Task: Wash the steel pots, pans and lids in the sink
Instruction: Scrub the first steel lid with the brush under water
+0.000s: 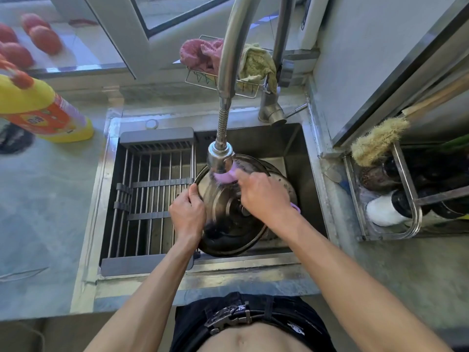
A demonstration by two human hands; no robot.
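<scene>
One round steel lid (228,207) with a dark central knob is held tilted over the right half of the steel sink (308,158), directly under the spray head of the tall gooseneck steel tap (220,158). Beneath it lies a dark round pan (225,243), and the rim of another steel piece shows behind it; which touches which cannot be told. The left hand (187,212) grips the lid's left edge, thumb over the rim and fingers curled beneath. The right hand (264,196) is closed around a lilac scrubbing pad (224,177), pressing it to the upper part of the lid, just beside the spray head.

The main risk is likely a slip: a wet lid pinched only at one edge could twist out when the scrubbing hand bears down, and drop onto the pan below. The pad works so close to the spray head that a wide stroke could knock it and throw water onto the grey bench (50,199). Whether water is running cannot be told through the blur.

To the left, a grey slatted drying rack (152,179) spans the sink. Farther out stand a yellow detergent bottle (45,110) and, behind the tap, a wire basket (220,82) holding pink and green cloths.
</scene>
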